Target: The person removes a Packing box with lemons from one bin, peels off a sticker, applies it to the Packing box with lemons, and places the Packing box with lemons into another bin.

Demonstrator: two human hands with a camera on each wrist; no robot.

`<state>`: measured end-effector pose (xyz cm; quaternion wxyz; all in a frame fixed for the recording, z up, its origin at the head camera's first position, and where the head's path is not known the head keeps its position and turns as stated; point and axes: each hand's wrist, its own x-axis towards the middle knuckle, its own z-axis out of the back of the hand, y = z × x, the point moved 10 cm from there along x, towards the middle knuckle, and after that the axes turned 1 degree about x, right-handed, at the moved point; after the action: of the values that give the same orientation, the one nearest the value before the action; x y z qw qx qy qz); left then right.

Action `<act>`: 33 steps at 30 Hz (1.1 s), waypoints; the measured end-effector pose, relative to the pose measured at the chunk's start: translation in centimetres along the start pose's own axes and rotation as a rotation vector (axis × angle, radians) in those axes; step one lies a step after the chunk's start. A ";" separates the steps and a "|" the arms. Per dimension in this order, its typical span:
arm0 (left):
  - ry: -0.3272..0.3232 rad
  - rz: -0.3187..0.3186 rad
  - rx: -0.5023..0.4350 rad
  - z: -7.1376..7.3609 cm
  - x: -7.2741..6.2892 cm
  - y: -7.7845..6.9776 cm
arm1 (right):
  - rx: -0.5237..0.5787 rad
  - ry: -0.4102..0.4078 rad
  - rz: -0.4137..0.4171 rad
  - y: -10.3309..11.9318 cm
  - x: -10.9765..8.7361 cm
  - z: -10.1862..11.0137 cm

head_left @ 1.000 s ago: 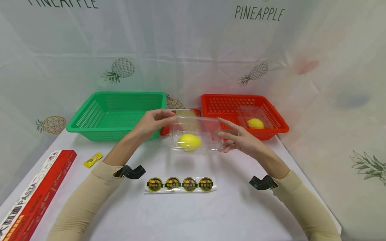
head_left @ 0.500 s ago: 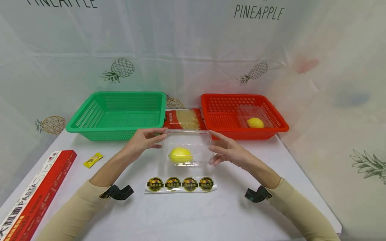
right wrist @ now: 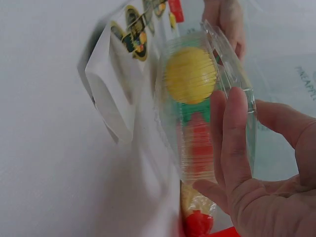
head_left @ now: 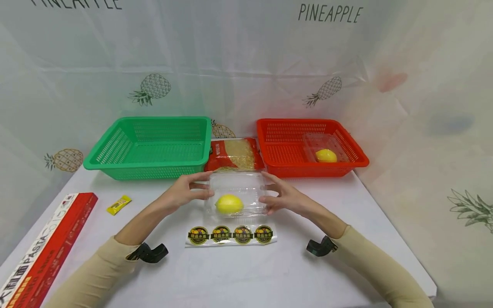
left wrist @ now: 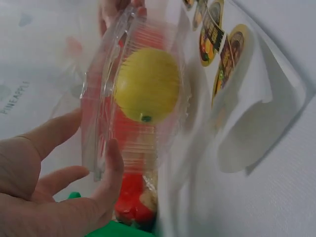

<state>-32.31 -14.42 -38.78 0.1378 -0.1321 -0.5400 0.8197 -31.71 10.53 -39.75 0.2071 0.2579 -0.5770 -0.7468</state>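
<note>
A clear plastic clamshell box (head_left: 252,186) with its lid down holds a yellow lemon (head_left: 229,204), which lies left of its middle. My left hand (head_left: 180,196) grips the box's left end, thumb and fingers about the rim (left wrist: 94,148). At the opposite end my right hand (head_left: 286,197) holds it the same way, fingers against the side wall in the right wrist view. Whether the box's base touches the table cannot be told. Just in front of the box lies a white strip with several round fruit stickers (head_left: 231,235).
A green basket (head_left: 165,167) stands at the back left. The red basket (head_left: 308,171) at the back right contains another clear box with a lemon (head_left: 326,155). Between them lies a red noodle bag (head_left: 239,154). At left are a pasta box (head_left: 50,244) and a yellow sachet (head_left: 119,205).
Both hands have brought the clear box down and toward me, slightly left, from in front of the noodle bag to just behind the sticker strip. The noodle bag is now mostly uncovered.
</note>
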 end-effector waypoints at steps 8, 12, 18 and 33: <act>-0.010 -0.032 -0.020 0.1 0.2 0.4 | -0.012 0.000 -0.020 -0.7 0.9 -0.2; -0.008 -0.035 -0.043 0.1 0.2 0.7 | -0.024 0.003 -0.028 -0.9 1.2 -0.1; -0.003 -0.046 -0.036 0.1 0.3 0.8 | -0.048 -0.004 -0.025 -1.1 1.6 0.2; -0.012 -0.034 -0.042 0.0 0.2 1.1 | -0.178 -0.095 0.021 -0.3 0.3 1.2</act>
<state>-32.64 -14.76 -39.76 0.1455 -0.1211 -0.5601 0.8065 -32.69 11.34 -39.88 0.2095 0.1967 -0.5202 -0.8043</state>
